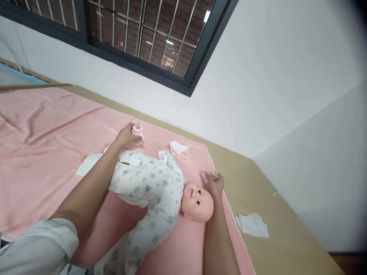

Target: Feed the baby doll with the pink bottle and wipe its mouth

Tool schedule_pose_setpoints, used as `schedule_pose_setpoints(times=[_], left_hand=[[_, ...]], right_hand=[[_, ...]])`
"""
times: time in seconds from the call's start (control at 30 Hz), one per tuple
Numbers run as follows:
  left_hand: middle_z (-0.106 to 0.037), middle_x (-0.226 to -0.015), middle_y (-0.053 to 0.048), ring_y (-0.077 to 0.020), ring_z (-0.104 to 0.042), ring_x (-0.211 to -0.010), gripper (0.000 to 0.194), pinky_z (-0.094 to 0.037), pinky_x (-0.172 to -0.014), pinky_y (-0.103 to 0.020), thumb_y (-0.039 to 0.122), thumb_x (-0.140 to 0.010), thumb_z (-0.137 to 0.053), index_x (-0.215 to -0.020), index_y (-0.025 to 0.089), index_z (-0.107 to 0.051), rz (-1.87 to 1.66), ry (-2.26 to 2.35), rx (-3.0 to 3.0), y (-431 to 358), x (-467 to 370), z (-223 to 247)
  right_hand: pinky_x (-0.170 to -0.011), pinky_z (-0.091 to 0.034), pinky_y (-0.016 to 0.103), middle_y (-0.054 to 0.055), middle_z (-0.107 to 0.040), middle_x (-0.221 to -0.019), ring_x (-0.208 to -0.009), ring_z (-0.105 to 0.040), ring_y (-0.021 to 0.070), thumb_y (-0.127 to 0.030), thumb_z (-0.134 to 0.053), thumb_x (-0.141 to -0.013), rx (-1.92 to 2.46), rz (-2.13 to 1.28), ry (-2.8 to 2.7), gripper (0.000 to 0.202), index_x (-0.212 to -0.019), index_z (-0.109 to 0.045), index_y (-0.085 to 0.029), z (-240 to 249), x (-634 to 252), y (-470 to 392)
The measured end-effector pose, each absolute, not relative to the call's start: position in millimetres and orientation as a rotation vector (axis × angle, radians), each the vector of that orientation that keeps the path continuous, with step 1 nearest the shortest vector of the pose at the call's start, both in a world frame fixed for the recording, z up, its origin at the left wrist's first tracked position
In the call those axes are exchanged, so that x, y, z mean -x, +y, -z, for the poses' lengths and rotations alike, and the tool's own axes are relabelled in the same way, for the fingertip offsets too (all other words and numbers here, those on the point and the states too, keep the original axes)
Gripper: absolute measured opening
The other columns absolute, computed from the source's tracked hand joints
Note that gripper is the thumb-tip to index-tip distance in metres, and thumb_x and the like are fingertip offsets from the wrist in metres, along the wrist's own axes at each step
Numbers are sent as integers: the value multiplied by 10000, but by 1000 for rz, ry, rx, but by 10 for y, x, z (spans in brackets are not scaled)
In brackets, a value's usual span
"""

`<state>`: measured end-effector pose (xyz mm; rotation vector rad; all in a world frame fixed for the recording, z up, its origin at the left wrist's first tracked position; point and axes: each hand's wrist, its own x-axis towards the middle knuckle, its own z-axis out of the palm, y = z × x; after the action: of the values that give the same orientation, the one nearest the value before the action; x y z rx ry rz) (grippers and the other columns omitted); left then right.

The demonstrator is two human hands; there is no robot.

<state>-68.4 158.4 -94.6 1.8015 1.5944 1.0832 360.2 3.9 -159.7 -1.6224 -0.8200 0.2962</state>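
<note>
A baby doll (149, 183) in white printed clothes lies face up on a pink sheet (51, 126), its head toward the right. Beyond the doll's body, my left hand (127, 136) is closed around a small baby bottle (138, 131) with a pink collar and clear nipple, held upright. My right hand (215, 184), past the doll's head, has its fingers closed on a small clear cap (212, 175), probably plastic; its exact shape is hard to make out.
A crumpled white tissue (179, 148) on clear plastic lies near the sheet's far edge. Another folded tissue (252, 225) rests on the tan table surface (286, 236) at right. A white wall (229, 103) and a barred window (149, 34) stand behind.
</note>
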Motion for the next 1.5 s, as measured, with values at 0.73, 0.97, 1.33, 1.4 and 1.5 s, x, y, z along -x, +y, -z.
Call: schedule_pose_setpoints(times=[0.73, 0.97, 1.33, 1.4, 1.5], left_hand=[[-641, -1034, -36, -257, -553, -989, 576, -384, -914, -370, 281, -740, -548, -1303, 223, -441, -551, 662, -2663, 162, 43, -22], [-618, -1116, -57, -180, -591, -826, 556, -421, -675, -258, 293, -784, -548, -1311, 205, -397, -503, 562, -2590, 112, 66, -68], [-655, -941, -8, -150, -583, -685, 661, -390, -588, -234, 287, -744, -574, -1360, 234, -338, -485, 591, -2589, 148, 140, -101], [-658, -953, -14, -156, -590, -695, 669, -391, -591, -237, 284, -737, -575, -1362, 237, -341, -486, 598, -2586, 156, 139, -96], [-658, -904, -6, -156, -587, -670, 673, -384, -576, -234, 280, -738, -568, -1368, 240, -336, -466, 592, -2580, 165, 133, -90]], right_hand=[[-815, -534, 282, 19, -579, -1150, -1023, -592, 155, -400, -731, -741, 1159, -582, -1421, 452, -1102, -481, -292, 79, -2026, -664], [-886, -528, 304, 30, -507, -1291, -1123, -553, 168, -371, -674, -810, 1144, -749, -1579, 439, -1200, -479, -315, 77, -1883, -737], [-861, -517, 302, 30, -554, -1271, -1087, -580, 165, -419, -609, -854, 1133, -751, -1581, 364, -1180, -488, -311, 47, -1844, -754], [-849, -523, 305, 32, -555, -1269, -1092, -579, 172, -429, -614, -847, 1141, -738, -1588, 369, -1173, -487, -309, 46, -1841, -753], [-845, -527, 310, 38, -547, -1279, -1099, -576, 179, -427, -618, -843, 1136, -735, -1603, 369, -1166, -490, -302, 50, -1846, -750]])
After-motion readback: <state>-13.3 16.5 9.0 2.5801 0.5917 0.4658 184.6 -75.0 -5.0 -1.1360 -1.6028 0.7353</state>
